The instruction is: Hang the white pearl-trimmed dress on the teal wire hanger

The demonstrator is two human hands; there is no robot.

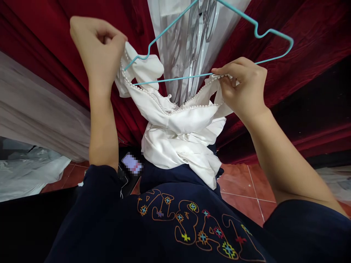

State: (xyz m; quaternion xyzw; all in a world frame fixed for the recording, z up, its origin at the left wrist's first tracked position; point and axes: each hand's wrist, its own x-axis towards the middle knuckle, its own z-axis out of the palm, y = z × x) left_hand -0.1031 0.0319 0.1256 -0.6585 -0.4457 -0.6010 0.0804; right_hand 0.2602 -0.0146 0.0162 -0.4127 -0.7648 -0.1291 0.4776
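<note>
In the head view, the left hand (pixel 98 49) pinches one beaded edge of the white garment (pixel 181 144), the right hand (pixel 245 86) the other; it sags nearer, between them, crumpled. The right perhaps also catches the turquoise hanger (pixel 175 79).

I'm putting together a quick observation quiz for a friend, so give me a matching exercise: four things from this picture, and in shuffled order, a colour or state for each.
Column one:
1. Hanger
2. Garment
3. Right hand
4. Shirt

Column two:
A. Dark navy, with colourful lettering
B. Pinching a beaded edge
C. Turquoise
D. White, bunched up in its lower part

Right pairs: 1-C, 2-D, 3-B, 4-A.
</note>
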